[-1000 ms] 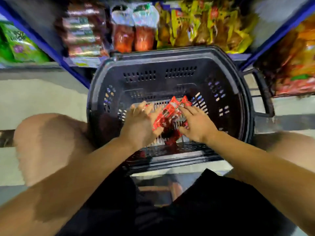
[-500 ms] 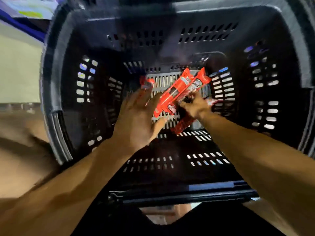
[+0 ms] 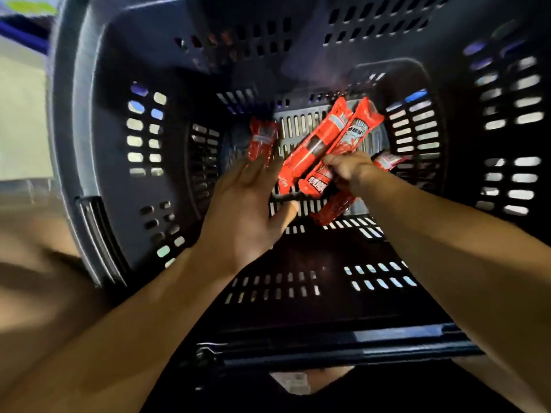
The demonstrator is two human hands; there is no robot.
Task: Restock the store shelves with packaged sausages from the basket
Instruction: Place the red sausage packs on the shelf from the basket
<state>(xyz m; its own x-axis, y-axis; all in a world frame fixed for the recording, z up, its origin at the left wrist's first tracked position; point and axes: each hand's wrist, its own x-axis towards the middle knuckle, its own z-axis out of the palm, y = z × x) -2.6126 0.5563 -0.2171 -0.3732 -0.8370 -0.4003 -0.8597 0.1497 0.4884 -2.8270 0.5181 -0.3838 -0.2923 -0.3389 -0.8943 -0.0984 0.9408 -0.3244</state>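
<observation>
I look straight down into a black slotted plastic basket. My right hand grips two long red sausage packs by their near ends, their far ends pointing up and away. My left hand hovers beside them with fingers straight, its fingertips reaching toward another red sausage pack lying on the basket floor at the left. One more red pack lies under my right wrist, and a further one shows just beyond my right hand.
The basket's near rim crosses the bottom of the view. My bare knee sits left of the basket. A pale floor and a blue shelf edge show at the far left.
The view has tipped down from the shelves into the basket. My right hand has closed around two red packs and lifted them. My left hand has spread toward the left pack.
</observation>
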